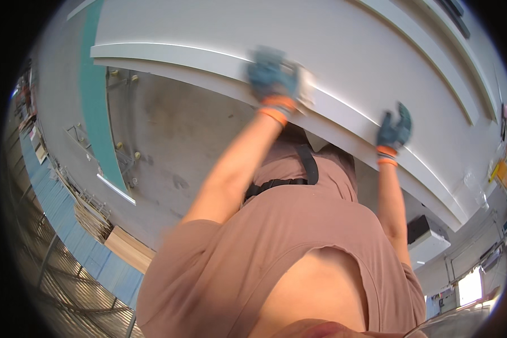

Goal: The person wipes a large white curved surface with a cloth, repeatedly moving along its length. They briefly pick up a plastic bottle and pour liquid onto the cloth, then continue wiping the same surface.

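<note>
Both hands wear blue-grey work gloves with orange cuffs. My left hand, smeared by motion, is closed on a crumpled whitish cloth that shows at its right side. Hand and cloth are over a long white strip, which lies along the near edge of the light grey worktable. Farther right, my right hand is open at the same strip, thumb and fingers apart, with nothing seen in it. Whether its palm presses on the strip cannot be made out.
More long white strips lie at the table's far right. Clear plastic and a yellow item sit by its right end. A green board and wheeled metal stands are on the left. Below right stands a white box-like thing.
</note>
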The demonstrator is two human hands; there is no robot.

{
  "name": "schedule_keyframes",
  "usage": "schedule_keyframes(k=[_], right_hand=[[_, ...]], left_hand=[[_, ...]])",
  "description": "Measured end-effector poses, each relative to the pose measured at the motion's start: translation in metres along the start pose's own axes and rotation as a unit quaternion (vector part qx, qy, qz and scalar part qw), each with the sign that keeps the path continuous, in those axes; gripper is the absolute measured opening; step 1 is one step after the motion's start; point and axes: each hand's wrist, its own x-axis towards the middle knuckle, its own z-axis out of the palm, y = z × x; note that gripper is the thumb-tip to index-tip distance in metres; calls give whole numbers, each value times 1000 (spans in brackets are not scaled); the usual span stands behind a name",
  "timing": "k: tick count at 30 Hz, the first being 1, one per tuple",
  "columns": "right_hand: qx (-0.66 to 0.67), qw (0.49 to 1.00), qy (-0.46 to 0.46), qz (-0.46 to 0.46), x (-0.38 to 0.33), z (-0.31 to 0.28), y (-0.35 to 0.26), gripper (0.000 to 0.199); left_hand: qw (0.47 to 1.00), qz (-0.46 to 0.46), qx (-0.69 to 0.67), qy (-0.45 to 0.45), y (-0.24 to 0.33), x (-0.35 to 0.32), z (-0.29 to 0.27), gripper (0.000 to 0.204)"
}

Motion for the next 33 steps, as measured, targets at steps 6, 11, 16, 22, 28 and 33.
schedule_keyframes(k=[6, 11, 16, 22, 28, 33], right_hand=[[-35, 999, 11, -17, 8, 80, -129, 48], [-54, 998, 11, -30, 6, 78, -133, 46], [-42, 998, 4, -51, 9, 78, -136, 44], [-50, 997, -16, -57, 10, 79, -135, 46], [-57, 997, -26, -48, 12, 76, -138, 46], [-57, 997, -34, -39, 6, 73, -135, 47]], left_hand=[[981, 125, 129, -74, -6, -1, 6, 49], [992, -79, 104, -6, -179, 86, -18, 49], [964, -160, 203, 53, -366, 156, -54, 61], [957, -84, 270, 64, -350, 153, -49, 63], [997, 75, 11, -27, -73, 54, -34, 54], [999, 43, -5, -13, -78, 45, -23, 56]])
